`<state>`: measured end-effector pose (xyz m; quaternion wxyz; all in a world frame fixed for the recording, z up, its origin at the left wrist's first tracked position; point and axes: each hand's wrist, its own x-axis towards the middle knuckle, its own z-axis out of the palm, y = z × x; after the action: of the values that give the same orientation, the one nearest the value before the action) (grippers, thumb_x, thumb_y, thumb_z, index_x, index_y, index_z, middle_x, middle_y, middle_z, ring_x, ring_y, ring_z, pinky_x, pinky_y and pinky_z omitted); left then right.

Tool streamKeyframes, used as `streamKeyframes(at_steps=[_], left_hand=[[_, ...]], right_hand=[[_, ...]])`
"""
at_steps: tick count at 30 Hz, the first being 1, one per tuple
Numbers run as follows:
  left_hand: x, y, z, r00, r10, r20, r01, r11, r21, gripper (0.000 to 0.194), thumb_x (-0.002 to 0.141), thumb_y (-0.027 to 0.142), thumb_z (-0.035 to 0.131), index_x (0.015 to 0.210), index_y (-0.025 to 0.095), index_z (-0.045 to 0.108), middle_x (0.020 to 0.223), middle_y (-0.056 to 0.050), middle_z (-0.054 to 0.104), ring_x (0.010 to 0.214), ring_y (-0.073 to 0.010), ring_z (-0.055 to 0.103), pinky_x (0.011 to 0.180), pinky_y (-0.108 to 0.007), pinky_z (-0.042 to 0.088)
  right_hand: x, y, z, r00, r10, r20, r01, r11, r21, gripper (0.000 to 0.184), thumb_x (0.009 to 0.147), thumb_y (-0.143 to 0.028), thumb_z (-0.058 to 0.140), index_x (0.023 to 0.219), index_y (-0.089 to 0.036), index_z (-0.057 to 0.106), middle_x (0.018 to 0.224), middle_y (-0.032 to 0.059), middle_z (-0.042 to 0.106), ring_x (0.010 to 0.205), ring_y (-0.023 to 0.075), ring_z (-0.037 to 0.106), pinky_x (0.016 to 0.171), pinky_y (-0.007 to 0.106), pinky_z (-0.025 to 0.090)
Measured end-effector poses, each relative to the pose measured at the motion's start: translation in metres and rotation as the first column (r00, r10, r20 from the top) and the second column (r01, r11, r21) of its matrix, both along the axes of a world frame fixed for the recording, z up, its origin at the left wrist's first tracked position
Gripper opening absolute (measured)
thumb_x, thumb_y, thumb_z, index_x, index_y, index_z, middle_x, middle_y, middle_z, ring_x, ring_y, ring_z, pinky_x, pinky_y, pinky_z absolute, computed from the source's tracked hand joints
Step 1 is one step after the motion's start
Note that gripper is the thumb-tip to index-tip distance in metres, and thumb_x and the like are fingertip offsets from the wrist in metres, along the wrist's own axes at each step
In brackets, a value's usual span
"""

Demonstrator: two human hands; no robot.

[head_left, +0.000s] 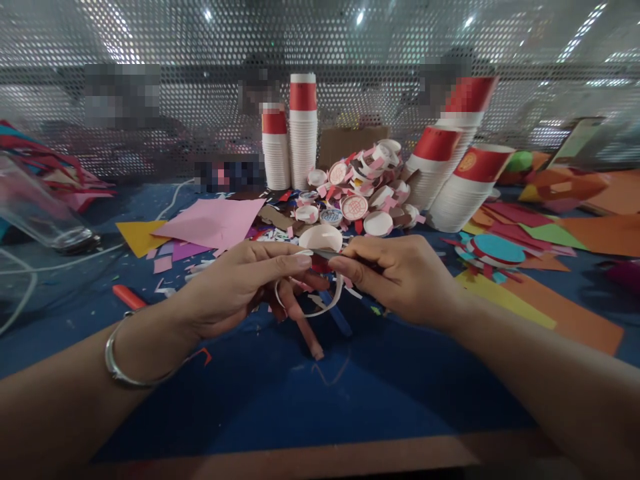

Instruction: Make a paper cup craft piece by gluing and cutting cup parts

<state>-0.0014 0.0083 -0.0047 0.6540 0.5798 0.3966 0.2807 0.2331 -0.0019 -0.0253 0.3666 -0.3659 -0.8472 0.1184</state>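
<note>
Both hands are closed at the middle, over the blue table. My left hand [250, 280], with a silver bangle at the wrist, pinches a cut paper cup [321, 236] between thumb and fingers; some of its fingers reach down inside a thin white paper ring [320, 312] hanging below. From the other side, my right hand [405, 277] grips the cup piece's edge with thumb and forefinger. A thin greyish edge shows between the fingertips; whether it is paper or a blade is unclear. Under the hands, a blue stick-like thing [339, 317] is partly hidden.
Behind lies a heap of cut cup bases [355, 207]. Stacked paper cups stand behind on the left [303, 147] and right [470, 190]. Pink paper [215, 223], orange paper [575, 313], a turquoise-topped disc [493, 252], a red-handled tool [129, 296] and a clear container [45, 207] surround the hands.
</note>
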Motion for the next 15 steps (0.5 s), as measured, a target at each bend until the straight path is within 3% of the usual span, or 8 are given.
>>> streamKeyframes(at_steps=[2,5,7,10,15], left_hand=[[-0.001,0.001,0.000,1.000,-0.007,-0.010,0.007,1.000,0.011,0.022,0.094,0.036,0.071,0.086,0.018,0.080,0.058,-0.004,0.073,0.060,-0.0143,0.071,0.051,-0.017,0.048],[-0.002,0.003,-0.001,0.998,-0.018,-0.059,0.020,0.999,0.041,0.023,0.094,0.036,0.070,0.089,0.016,0.079,0.076,-0.008,0.080,0.054,-0.0113,0.068,0.049,-0.018,0.048],[-0.003,0.004,-0.001,0.993,-0.043,-0.113,0.051,0.996,0.073,0.025,0.096,0.037,0.068,0.090,0.015,0.079,0.074,-0.008,0.079,0.052,-0.0107,0.068,0.049,-0.017,0.048],[-0.005,0.005,0.000,0.963,-0.116,-0.243,0.154,0.977,0.144,0.029,0.098,0.042,0.064,0.094,0.017,0.078,0.062,-0.005,0.075,0.054,-0.0127,0.069,0.050,-0.016,0.049],[-0.011,0.002,0.009,0.846,-0.252,-0.470,0.400,0.882,0.249,0.030,0.100,0.046,0.060,0.098,0.022,0.077,0.094,-0.006,0.083,0.061,-0.0120,0.071,0.054,-0.019,0.054]], right_hand=[[0.000,0.000,0.000,1.000,-0.026,-0.006,0.026,1.000,-0.004,0.045,0.105,-0.042,0.056,0.068,-0.017,0.054,0.059,-0.0048,0.046,0.052,0.0072,0.038,0.054,0.025,0.030],[0.001,0.001,-0.001,0.992,-0.119,-0.036,0.118,0.992,-0.033,0.043,0.104,-0.046,0.056,0.073,-0.017,0.061,0.059,-0.0033,0.051,0.054,0.0088,0.041,0.055,0.026,0.030],[0.003,0.002,-0.001,0.982,-0.176,-0.064,0.173,0.984,-0.046,0.045,0.103,-0.050,0.056,0.075,-0.017,0.062,0.060,-0.0026,0.053,0.054,0.0097,0.042,0.055,0.027,0.030],[0.004,0.002,0.001,0.975,-0.212,-0.059,0.211,0.977,-0.027,0.048,0.100,-0.057,0.059,0.074,-0.017,0.062,0.058,-0.0032,0.052,0.054,0.0097,0.041,0.055,0.027,0.031],[0.002,0.003,0.003,0.971,-0.228,0.064,0.232,0.971,-0.061,0.047,0.098,-0.058,0.060,0.074,-0.017,0.062,0.059,-0.0024,0.053,0.053,0.0104,0.042,0.054,0.028,0.028]])
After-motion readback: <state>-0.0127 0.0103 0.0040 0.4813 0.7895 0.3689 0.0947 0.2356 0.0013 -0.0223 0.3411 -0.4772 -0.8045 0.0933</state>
